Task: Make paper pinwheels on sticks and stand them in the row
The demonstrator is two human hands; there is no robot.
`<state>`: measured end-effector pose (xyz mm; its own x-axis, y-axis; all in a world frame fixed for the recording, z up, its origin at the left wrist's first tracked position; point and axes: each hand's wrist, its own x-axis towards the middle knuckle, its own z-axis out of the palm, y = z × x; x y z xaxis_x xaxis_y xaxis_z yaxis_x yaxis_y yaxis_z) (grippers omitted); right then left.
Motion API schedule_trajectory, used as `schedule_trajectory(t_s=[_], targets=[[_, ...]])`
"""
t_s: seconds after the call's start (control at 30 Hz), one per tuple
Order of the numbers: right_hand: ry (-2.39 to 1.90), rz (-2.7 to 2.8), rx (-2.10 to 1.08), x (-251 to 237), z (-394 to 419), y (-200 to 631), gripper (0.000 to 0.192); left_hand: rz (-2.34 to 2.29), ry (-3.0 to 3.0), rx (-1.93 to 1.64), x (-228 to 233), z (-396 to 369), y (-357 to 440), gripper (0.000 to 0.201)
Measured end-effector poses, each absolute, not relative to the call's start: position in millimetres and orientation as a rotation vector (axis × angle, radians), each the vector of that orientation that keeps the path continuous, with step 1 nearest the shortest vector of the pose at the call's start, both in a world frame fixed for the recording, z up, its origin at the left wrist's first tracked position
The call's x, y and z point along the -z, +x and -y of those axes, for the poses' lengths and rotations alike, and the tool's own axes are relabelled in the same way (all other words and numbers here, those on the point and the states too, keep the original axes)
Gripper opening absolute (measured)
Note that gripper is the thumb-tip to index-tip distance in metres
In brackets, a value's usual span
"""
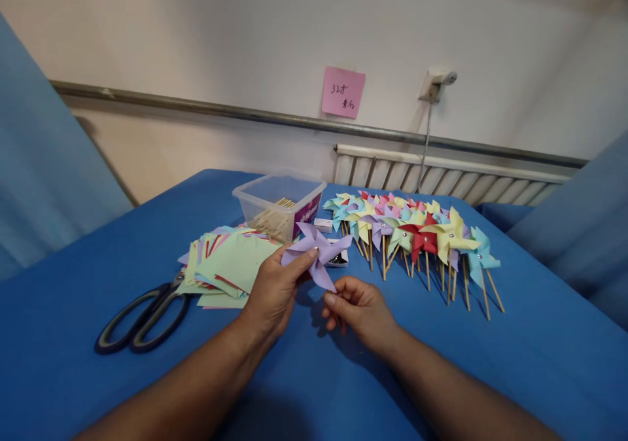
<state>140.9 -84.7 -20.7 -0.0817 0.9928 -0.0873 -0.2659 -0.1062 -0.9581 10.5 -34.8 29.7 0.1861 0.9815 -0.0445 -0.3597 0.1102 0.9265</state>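
While the left hand (272,290) pinches the folded lilac pinwheel (317,252) by its centre, thumb on top so the blades stay gathered, the right hand (358,310) curls half-closed just below it; what its fingers grip I cannot tell. Both hover above the blue table (490,375), with finished pinwheels (417,231) fanned out right, and paper squares (228,264), scissors (142,320) and stick box (277,202) within left reach.
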Motion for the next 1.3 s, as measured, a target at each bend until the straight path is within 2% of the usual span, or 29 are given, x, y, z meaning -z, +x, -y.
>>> schedule_trajectory(t_s=[0.67,0.87,0.97,1.1,1.3], targets=[[-1.072,1.172,-1.347,15.6,86.2,149.2,0.037,-0.874,0.969,-1.167,-34.8,33.2,5.5,0.026],[-1.071,0.930,-1.143,17.3,74.2,165.8,0.038,-0.840,1.037,-0.932,-32.6,34.2,5.0,0.033],[-1.020,0.811,-1.201,13.7,69.2,178.4,0.039,-0.853,1.092,-0.822,-27.4,36.2,6.6,0.030],[-1.011,0.966,-1.338,5.1,69.7,187.2,0.037,-0.850,1.148,-0.711,-21.8,39.2,8.8,0.027],[-1.131,1.121,-1.242,-1.2,74.1,183.3,0.031,-0.877,1.205,-0.663,-19.7,40.9,8.6,0.028]])
